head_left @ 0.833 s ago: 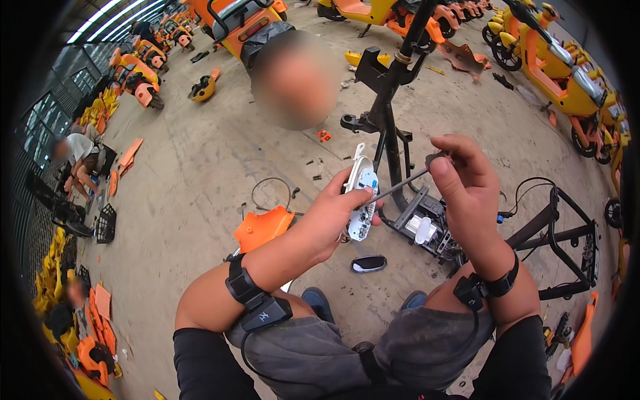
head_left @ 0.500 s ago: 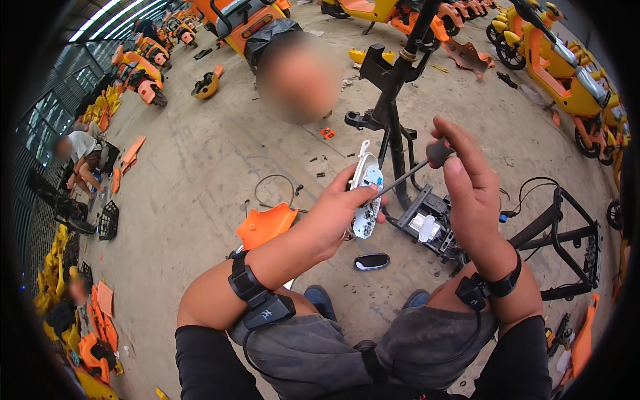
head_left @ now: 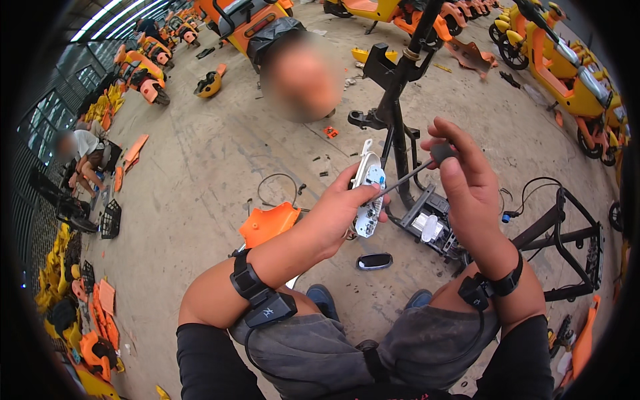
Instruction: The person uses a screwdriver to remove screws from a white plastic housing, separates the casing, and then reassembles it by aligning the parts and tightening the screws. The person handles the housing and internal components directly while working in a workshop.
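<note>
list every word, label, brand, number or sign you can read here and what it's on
None can be read:
Board in the left hand: any print is too small to read.
Left forearm box: a small white mark, not readable as a word.
Shirt front: red marks at the picture's lower edge, cut off and unreadable.
Yellow scooters at right: any labels are too small to read.

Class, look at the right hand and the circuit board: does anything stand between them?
Nothing visible blocks the way. Only the screwdriver in the right hand lies between, slanting toward the circuit board. The left hand grips the board near the tool's tip; tip contact is unclear.
</note>
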Available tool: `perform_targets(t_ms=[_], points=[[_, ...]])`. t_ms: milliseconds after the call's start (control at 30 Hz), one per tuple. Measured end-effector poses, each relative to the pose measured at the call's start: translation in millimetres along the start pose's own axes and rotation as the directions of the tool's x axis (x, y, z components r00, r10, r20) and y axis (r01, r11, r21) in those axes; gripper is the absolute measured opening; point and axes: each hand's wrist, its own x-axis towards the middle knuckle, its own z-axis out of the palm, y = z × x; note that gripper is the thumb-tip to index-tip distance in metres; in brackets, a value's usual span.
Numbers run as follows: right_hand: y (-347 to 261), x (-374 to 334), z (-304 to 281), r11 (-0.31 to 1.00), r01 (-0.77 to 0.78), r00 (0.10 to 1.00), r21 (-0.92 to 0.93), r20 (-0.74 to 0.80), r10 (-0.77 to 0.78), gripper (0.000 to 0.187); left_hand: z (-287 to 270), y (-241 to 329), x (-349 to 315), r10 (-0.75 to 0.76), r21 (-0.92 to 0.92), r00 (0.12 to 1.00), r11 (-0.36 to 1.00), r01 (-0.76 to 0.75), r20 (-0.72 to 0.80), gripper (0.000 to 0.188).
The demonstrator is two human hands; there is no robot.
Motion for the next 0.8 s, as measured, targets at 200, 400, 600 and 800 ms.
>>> perform_targets(t_ms=[200,400,600,800], points=[[5,-2,-5,0.987,-0.098,0.994,0.128,-0.028,0.103,0.040,2,0,0,-0.004,0.004,1.000,1.000,0.004,-0.005,0.056],[5,-1,-6,0.964,-0.048,0.999,0.262,0.006,0.048,0.041,0,1,1,0.007,-0.005,1.000,1.000,-0.007,0.019,0.054],[6,-1,-12,0.957,-0.021,0.998,0.290,-0.050,0.037,0.037,0,1,1,0.006,0.005,1.000,1.000,-0.006,-0.001,0.058],[1,0,-8,0.955,-0.061,0.987,0.289,-0.125,0.101,0.034,-5,-1,2,0.035,0.025,0.999,0.999,-0.035,-0.020,0.065]])
